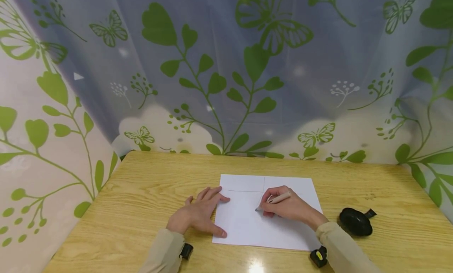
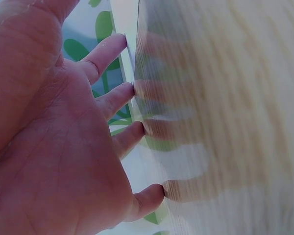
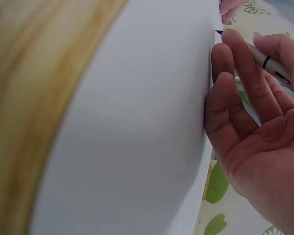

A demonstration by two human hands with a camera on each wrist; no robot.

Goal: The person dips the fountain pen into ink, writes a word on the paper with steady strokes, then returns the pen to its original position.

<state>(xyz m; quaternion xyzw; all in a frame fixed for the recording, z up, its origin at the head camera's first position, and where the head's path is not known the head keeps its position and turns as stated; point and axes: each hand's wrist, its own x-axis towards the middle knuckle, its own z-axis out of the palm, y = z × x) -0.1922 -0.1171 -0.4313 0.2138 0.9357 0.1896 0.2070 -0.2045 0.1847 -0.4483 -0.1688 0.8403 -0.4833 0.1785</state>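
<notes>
A white sheet of paper (image 1: 238, 224) lies on the wooden table, with a thin horizontal line and a vertical line crossing in its upper part. My right hand (image 1: 290, 207) pinches a beige pen (image 1: 282, 197), its dark tip at the paper near the middle. In the right wrist view, the pen (image 3: 271, 64) shows a black ring, and the curled lower fingers rest along the sheet. My left hand (image 1: 199, 214) spreads over the paper's left edge, with thumb and index finger on the sheet. The left wrist view shows fingertips (image 2: 152, 193) touching the table surface.
A black rounded object (image 1: 355, 222) with a short tab sits on the table right of the paper. Small black devices (image 1: 186, 251) show at both wrists. Patterned curtains (image 1: 219, 68) with green leaves and butterflies hang behind and beside the wooden table (image 1: 148, 186).
</notes>
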